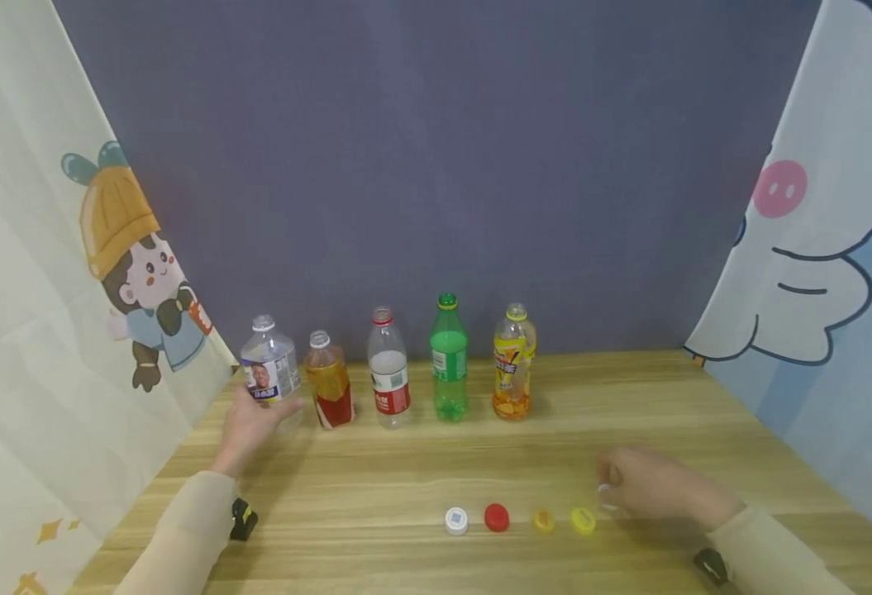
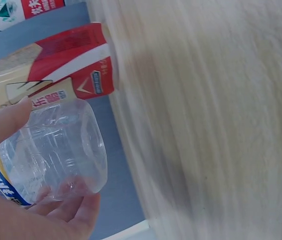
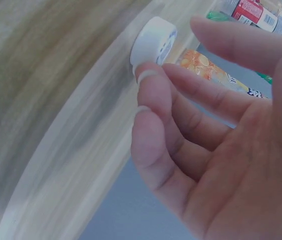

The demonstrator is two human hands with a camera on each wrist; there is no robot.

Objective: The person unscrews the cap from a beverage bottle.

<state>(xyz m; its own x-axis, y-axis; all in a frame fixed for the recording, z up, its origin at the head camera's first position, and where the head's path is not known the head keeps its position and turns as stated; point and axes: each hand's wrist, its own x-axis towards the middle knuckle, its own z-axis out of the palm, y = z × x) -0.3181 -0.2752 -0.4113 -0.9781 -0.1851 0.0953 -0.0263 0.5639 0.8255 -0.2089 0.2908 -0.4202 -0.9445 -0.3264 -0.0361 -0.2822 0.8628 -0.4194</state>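
At the left end of a bottle row, my left hand point(image 1: 251, 426) grips a clear plastic bottle point(image 1: 278, 345) with a blue-and-white label. The left wrist view shows the thumb on one side of this capless bottle and fingers curled round the other. Over the front right of the table, my right hand point(image 1: 655, 486) is at a white bottle cap point(image 3: 149, 42). Its fingertips are at the cap's side, while the thumb stands apart from it. Farther left lie a yellow cap point(image 1: 583, 520), an orange cap point(image 1: 543, 520), a red cap point(image 1: 497, 517) and another white cap point(image 1: 455, 521).
Right of the held bottle stand several capless bottles: one with amber and red wrapping point(image 1: 330, 384), a clear red-labelled one point(image 1: 388, 376), a green one point(image 1: 449, 364) and a yellow-labelled one point(image 1: 512, 368). A dark curtain point(image 1: 436, 165) hangs behind the wooden table point(image 1: 376, 496).
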